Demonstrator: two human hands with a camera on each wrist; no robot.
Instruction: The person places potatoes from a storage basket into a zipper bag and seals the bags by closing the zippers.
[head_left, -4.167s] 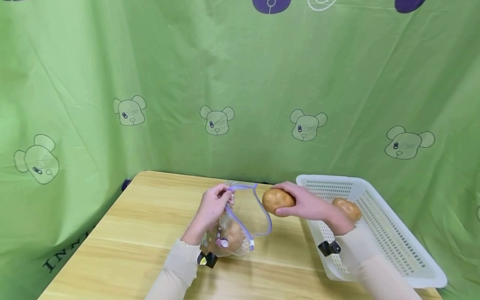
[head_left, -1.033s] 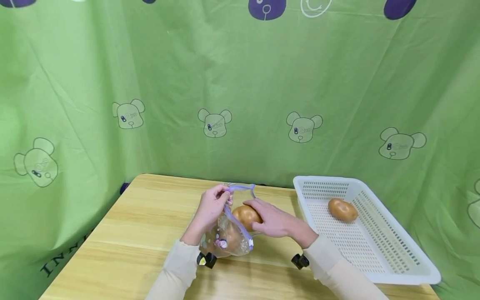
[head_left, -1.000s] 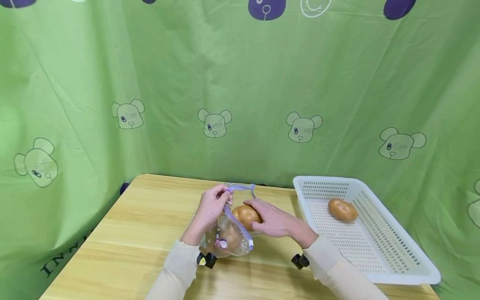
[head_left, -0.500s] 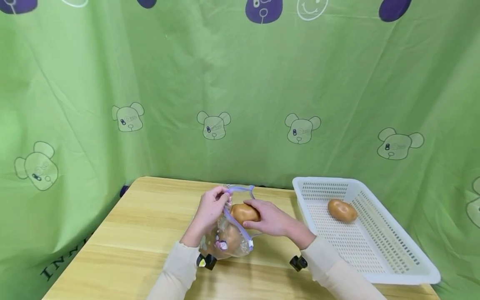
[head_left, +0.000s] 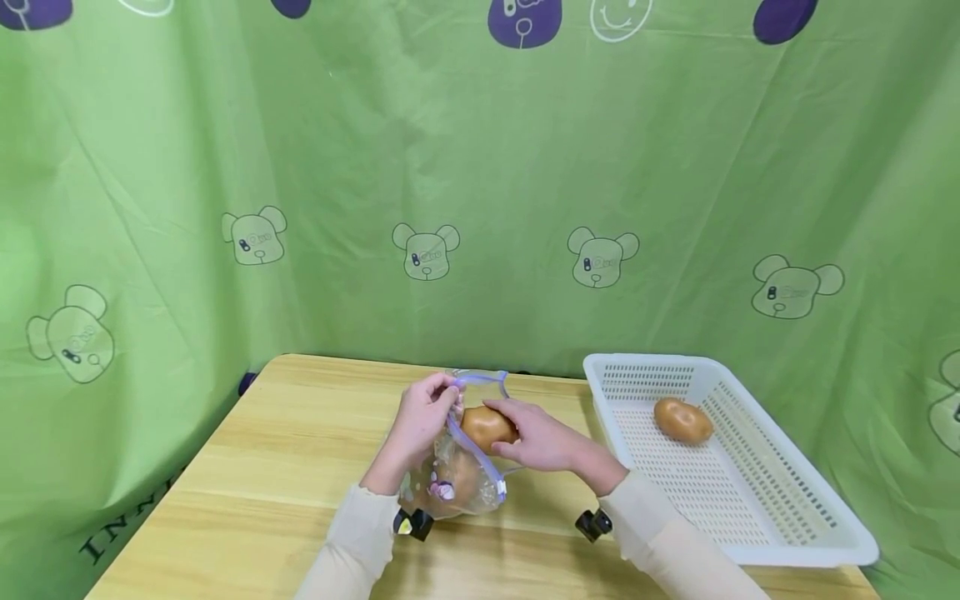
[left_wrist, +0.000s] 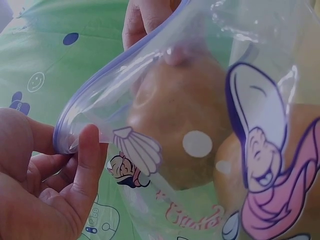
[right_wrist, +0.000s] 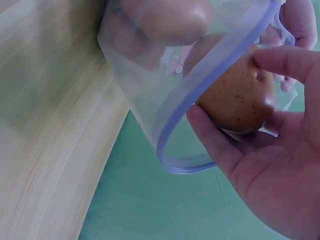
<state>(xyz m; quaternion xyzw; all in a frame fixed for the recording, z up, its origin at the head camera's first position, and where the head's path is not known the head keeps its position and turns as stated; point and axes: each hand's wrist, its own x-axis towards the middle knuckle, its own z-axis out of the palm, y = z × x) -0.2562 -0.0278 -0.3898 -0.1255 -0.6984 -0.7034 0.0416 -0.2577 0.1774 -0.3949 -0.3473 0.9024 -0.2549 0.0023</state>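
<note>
My left hand [head_left: 420,421] pinches the purple zip rim of a clear printed zip bag [head_left: 468,496] between thumb and fingers. The bag's mouth gapes toward the right. Within that mouth, my right hand [head_left: 546,439] grips a glossy brown potato [head_left: 487,427]. In the right wrist view, the speckled potato [right_wrist: 237,95] is partly past the zip rim [right_wrist: 192,92], with thumb and fingers around it. Deeper in the bag lie other potatoes [right_wrist: 172,20], seen through the plastic. The left wrist view shows the held potato [left_wrist: 175,115] behind the bag's wall, near another potato [left_wrist: 227,165].
A white perforated plastic basket [head_left: 817,533] stands on the right of the wooden table [head_left: 300,433], with one potato [head_left: 682,420] in it. A green curtain [head_left: 510,150] with bear faces hangs behind the table. A small black camera [head_left: 594,524] sits at each wrist.
The right hand has carried its potato leftward from beside the bag into its mouth, then slightly further in over the last second. The left hand keeps its pinch on the rim.
</note>
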